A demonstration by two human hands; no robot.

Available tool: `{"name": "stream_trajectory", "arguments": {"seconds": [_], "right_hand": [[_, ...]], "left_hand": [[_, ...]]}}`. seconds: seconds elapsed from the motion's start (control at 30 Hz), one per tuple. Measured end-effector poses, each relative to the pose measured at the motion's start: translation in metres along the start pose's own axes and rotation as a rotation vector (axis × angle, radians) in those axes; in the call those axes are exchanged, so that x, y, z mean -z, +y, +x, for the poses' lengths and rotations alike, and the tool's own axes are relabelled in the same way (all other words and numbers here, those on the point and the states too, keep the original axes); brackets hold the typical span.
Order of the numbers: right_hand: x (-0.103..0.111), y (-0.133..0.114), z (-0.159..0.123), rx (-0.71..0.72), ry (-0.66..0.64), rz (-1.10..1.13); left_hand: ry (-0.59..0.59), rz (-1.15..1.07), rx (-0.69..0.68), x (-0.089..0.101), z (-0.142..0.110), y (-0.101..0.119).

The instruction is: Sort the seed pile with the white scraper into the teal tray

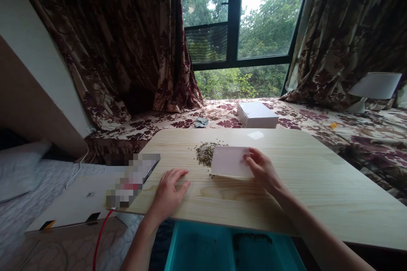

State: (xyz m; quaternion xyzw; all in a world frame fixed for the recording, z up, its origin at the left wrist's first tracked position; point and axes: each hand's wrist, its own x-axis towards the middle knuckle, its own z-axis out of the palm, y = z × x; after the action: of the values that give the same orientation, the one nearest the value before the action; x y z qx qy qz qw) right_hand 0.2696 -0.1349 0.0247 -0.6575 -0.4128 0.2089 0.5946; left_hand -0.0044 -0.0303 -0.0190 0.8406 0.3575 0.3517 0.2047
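On the light wooden table lies a pile of small greenish beans mixed with white grains, with a few strays round its edge. My right hand grips the right end of a flat white rectangular piece, perhaps a shallow lid or card. It is tilted, and its left edge covers part of the pile. To the left of the pile and nearer to me, my left hand rests on the tabletop with fingers apart, holding nothing.
Below the table's front edge sits a turquoise divided bin. A blurred-out object with a red cable is at the left edge. Behind, on the floral window seat, stand a white box and a lamp.
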Motion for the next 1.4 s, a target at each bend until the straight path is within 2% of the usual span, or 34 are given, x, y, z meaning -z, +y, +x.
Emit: {"name": "stream_trajectory", "arguments": {"seconds": [0.33,0.63,0.77,0.87,1.17,1.4], "right_hand": [[-0.002,0.0,-0.001,0.014,-0.047,0.037],[0.001,-0.013,0.002,0.025,-0.057,-0.011],[0.003,-0.008,0.0,0.0,-0.038,-0.011],[0.002,-0.003,0.001,-0.022,-0.072,0.019],[-0.026,-0.003,0.016,-0.024,-0.241,0.078],[-0.039,-0.005,0.022,-0.026,-0.296,0.05]], "left_hand": [[-0.01,-0.018,0.014,0.0,0.0,0.0],[-0.017,-0.02,0.009,0.001,0.0,0.001],[-0.01,-0.015,0.01,0.001,0.0,0.001],[0.002,-0.01,0.01,0.001,0.0,0.002],[-0.004,-0.014,0.002,0.0,0.0,-0.002],[-0.032,-0.036,0.008,0.0,0.0,-0.005]]}}
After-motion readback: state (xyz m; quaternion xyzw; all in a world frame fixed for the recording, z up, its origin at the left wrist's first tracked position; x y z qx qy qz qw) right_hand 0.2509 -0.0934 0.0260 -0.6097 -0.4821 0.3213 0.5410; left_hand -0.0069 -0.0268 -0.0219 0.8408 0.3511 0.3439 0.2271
